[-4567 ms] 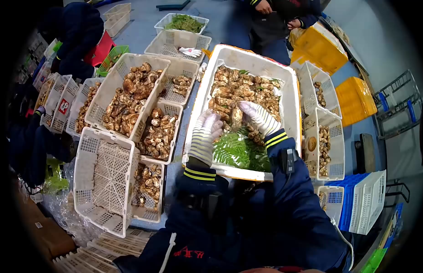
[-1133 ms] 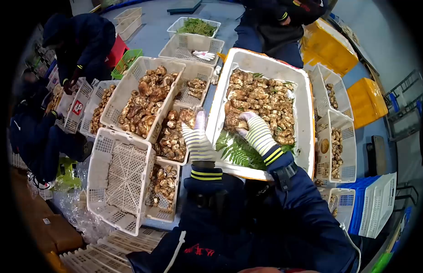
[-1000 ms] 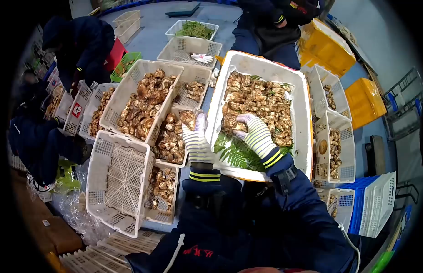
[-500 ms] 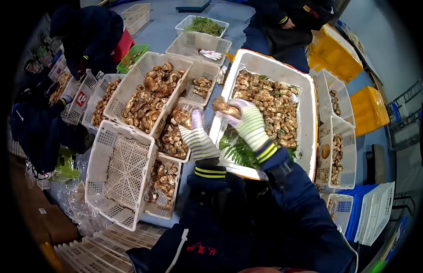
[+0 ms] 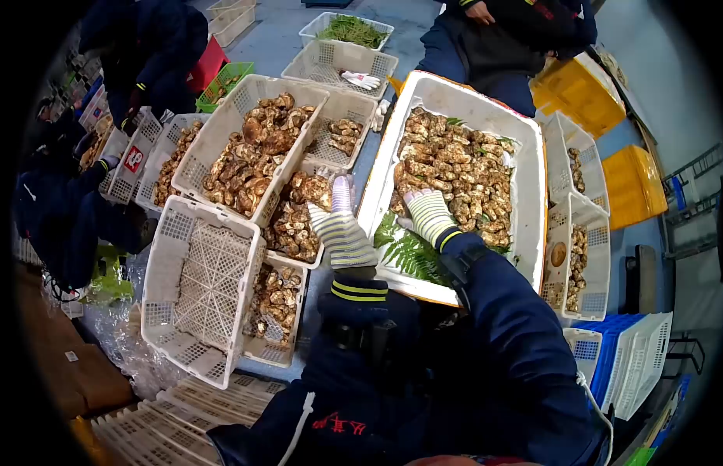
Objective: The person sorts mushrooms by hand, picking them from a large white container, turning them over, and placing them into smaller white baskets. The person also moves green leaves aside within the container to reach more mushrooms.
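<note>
Mushrooms (image 5: 470, 175) lie packed in rows in the big white foam box (image 5: 528, 182), from near its far edge down past the middle. At the left of this box stands a large mesh basket (image 5: 196, 165) with more mushrooms, bigger and loosely heaped, and below it a smaller basket (image 5: 305, 262) is also holding some. Green fern leaves (image 5: 412, 252) are spread at the near left corner of the foam box, just beside the last mushrooms. The left hand (image 5: 344, 233), in a striped glove, holds one brown mushroom (image 5: 318, 191) between thumb and fingers, above the smaller basket. The right hand (image 5: 431, 216) has its fingers low at the border of rows and fern; I cannot tell if they grip something. I judge that the step is arranging one piece in the row; the next move calls for gentle fingers and close alignment, without pressing its neighbours.
</note>
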### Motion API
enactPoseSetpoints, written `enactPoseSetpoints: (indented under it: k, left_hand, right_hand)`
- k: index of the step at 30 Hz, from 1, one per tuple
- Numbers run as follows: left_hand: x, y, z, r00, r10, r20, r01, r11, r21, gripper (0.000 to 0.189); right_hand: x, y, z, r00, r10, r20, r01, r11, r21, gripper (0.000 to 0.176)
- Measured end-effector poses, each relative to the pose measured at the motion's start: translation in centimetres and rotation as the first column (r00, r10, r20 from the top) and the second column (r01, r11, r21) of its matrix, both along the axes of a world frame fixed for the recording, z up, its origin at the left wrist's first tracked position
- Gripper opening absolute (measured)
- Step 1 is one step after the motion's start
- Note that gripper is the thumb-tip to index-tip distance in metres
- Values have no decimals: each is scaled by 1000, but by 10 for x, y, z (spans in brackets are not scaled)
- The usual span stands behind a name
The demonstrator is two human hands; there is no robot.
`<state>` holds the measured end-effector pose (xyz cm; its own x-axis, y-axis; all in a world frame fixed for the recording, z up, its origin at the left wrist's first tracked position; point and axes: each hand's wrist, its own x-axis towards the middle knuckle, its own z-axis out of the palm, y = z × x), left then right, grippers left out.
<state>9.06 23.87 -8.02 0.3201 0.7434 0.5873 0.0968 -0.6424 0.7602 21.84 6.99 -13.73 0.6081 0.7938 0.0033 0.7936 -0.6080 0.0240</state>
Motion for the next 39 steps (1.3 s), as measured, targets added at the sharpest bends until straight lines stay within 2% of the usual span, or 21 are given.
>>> enactPoseSetpoints:
  k: [1,2,6,8,9,10,11,12,13,14,15,16,18,21,26,28,30,32,33,36,39]
  left_hand:
    - [8,-8,-3,970,-24,242,112,927,-358,37]
    - [13,-12,-6,887,47,459,287,721,-630,39]
    - [12,11,-42,783,-259,565,609,501,-614,43]
    - [5,-2,-5,784,-282,553,602,562,-567,41]
    - [1,-8,14,785,-292,546,597,591,-542,41]
    - [0,-9,29,603,-9,798,773,251,-582,40]
    - [3,-8,24,721,-101,685,667,368,-648,38]
    - [8,-9,20,821,-168,546,550,488,-677,36]
    - [8,-10,15,829,-242,504,553,492,-672,33]
    - [7,-11,15,831,-315,459,556,499,-664,30]
    - [5,-14,32,826,-385,411,562,508,-653,28]
    - [2,-21,50,762,-247,599,644,185,-742,28]
    - [-1,-23,54,701,-376,606,701,202,-684,33]
    - [1,-26,58,730,-305,612,638,-16,-770,36]
    - [-3,-29,61,702,-303,644,670,-25,-742,34]
    - [-5,-29,63,688,-350,636,660,-61,-749,35]
    - [-6,-34,63,666,-479,571,658,16,-753,35]
    - [4,-34,35,561,-428,709,736,-134,-664,43]
    - [-9,-42,83,574,-316,756,762,-133,-634,47]
    - [-8,-46,83,432,-298,851,846,-194,-497,50]
    - [-6,-43,77,484,-363,796,800,-184,-571,49]
  right_hand:
    - [-2,3,-8,1000,4,17,-4,1000,-15,49]
    - [-2,6,-16,999,11,35,-10,999,-31,50]
    - [11,11,-52,984,-4,181,19,996,-82,44]
    - [5,4,-23,994,27,111,-28,1000,9,38]
    - [7,3,-13,999,-36,6,36,999,2,40]
    - [7,2,-2,990,-96,-99,95,995,-14,42]
    - [-2,0,25,945,-232,-232,244,969,24,47]
    - [1,-8,23,887,-323,-330,368,926,83,48]
    - [2,-20,19,736,-169,-656,464,831,307,47]
    - [5,-32,13,522,94,-847,606,658,446,46]
    - [-2,-28,33,586,260,-767,558,557,615,42]
    - [-13,-39,59,281,250,-926,765,524,374,45]
    - [-22,-38,62,28,561,-828,896,353,269,49]
    - [-37,-40,69,66,573,-817,909,303,286,54]
    - [-49,-36,79,-52,661,-748,964,229,136,53]
    - [-49,-40,82,-170,750,-639,944,310,113,62]
    - [-52,-43,91,-294,809,-509,926,374,59,61]
    - [-71,-33,120,-216,728,-651,969,243,-49,54]
    - [-75,-30,127,-209,714,-669,961,277,-4,52]
    - [-79,-26,124,-263,705,-659,926,376,32,55]
    - [-75,-24,119,-47,565,-824,939,307,158,76]
